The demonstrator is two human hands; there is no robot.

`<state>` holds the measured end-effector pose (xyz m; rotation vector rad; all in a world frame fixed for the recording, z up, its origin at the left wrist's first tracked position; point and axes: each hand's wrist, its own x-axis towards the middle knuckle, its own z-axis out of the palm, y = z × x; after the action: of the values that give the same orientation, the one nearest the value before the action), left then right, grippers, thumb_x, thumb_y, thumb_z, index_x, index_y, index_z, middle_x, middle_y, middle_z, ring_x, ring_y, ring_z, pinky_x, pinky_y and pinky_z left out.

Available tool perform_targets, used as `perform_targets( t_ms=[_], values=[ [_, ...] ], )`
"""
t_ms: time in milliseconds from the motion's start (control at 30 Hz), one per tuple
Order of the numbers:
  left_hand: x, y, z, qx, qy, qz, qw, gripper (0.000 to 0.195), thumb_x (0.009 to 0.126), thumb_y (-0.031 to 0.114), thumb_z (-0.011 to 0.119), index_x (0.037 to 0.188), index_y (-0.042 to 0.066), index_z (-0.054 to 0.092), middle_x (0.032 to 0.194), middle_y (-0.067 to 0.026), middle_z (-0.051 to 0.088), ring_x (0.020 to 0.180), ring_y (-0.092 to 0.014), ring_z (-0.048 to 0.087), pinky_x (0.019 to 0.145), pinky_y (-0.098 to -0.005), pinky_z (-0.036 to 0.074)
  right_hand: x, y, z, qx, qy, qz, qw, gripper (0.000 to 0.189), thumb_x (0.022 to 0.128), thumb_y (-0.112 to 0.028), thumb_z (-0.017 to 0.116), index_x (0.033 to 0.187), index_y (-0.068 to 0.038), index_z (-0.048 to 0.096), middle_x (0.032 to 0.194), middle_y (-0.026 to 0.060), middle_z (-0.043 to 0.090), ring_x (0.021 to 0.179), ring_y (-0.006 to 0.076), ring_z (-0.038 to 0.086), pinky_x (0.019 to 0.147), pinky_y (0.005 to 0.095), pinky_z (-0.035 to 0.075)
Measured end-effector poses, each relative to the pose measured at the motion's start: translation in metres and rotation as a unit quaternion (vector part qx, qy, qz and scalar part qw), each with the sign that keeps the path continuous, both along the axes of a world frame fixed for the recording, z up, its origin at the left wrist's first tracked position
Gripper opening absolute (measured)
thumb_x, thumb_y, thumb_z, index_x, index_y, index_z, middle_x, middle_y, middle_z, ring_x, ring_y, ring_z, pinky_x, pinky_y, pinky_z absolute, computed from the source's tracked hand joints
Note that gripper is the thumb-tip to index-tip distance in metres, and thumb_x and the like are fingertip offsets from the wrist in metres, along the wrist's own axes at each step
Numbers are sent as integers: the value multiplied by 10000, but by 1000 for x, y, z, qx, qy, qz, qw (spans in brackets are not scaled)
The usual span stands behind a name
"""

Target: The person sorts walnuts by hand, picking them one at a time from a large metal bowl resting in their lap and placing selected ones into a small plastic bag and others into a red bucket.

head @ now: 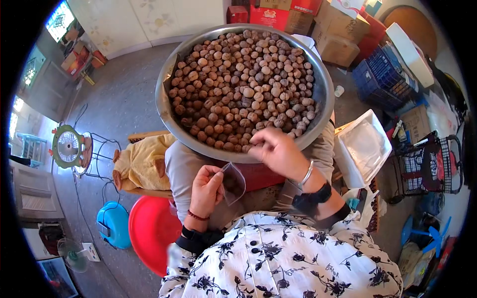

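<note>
A wide metal basin (328,89) heaped with walnuts (242,89) rests across my lap. My left hand (208,186) pinches the rim of a small clear plastic bag (234,183) just below the basin's near edge. The bag's mouth is spread and some dark, round contents show inside. My right hand (274,149) is over the basin's near right rim, its fingers bent down beside the nearest walnuts. Its fingertips are partly blurred, so whether they hold a walnut cannot be made out.
A white foam box (363,149) stands to my right, with blue plastic crates (384,76) beyond it. To my left are a yellow cloth (145,164) on a wooden seat, a red plastic basin (154,231), a blue basin (115,225) and a small fan (69,146). Cardboard boxes (337,37) are stacked ahead.
</note>
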<state>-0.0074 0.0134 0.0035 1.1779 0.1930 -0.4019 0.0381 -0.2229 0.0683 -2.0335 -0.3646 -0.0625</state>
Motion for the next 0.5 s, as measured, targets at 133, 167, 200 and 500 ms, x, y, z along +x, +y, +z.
perform_targets(
  t_ms=[133, 167, 200, 500],
  values=[
    [1, 1, 2, -10, 2, -3, 1000, 74, 974, 128, 558, 1003, 83, 506, 583, 9, 496, 389, -60, 383, 346, -201, 266, 43, -48, -24, -174, 5, -102, 979, 200, 809, -39, 624, 1009, -50, 612, 1047, 154, 612, 854, 285, 640, 787, 388, 523],
    [1, 0, 2, -7, 2, -4, 1000, 73, 973, 128, 559, 1002, 84, 509, 584, 10, 501, 391, -58, 390, 348, -199, 273, 52, -59, -38, -216, -14, -103, 971, 233, 796, -9, 605, 1023, -61, 613, 1057, 161, 603, 925, 318, 625, 839, 410, 509],
    [0, 0, 2, -5, 3, -4, 1000, 71, 973, 129, 559, 1002, 85, 511, 586, 12, 506, 393, -56, 397, 349, -197, 279, 59, -65, -45, -217, -14, -101, 971, 233, 796, -9, 605, 1023, -61, 613, 1057, 161, 603, 925, 318, 625, 839, 410, 509],
    [-1, 0, 5, -6, 8, -3, 1000, 81, 969, 137, 564, 1010, 88, 515, 586, 19, 508, 395, -53, 406, 353, -189, 287, 87, -65, -64, -425, 110, 18, 898, 244, 757, 59, 586, 953, -69, 655, 1160, 191, 503, 1046, 385, 559, 911, 426, 476]
  ],
)
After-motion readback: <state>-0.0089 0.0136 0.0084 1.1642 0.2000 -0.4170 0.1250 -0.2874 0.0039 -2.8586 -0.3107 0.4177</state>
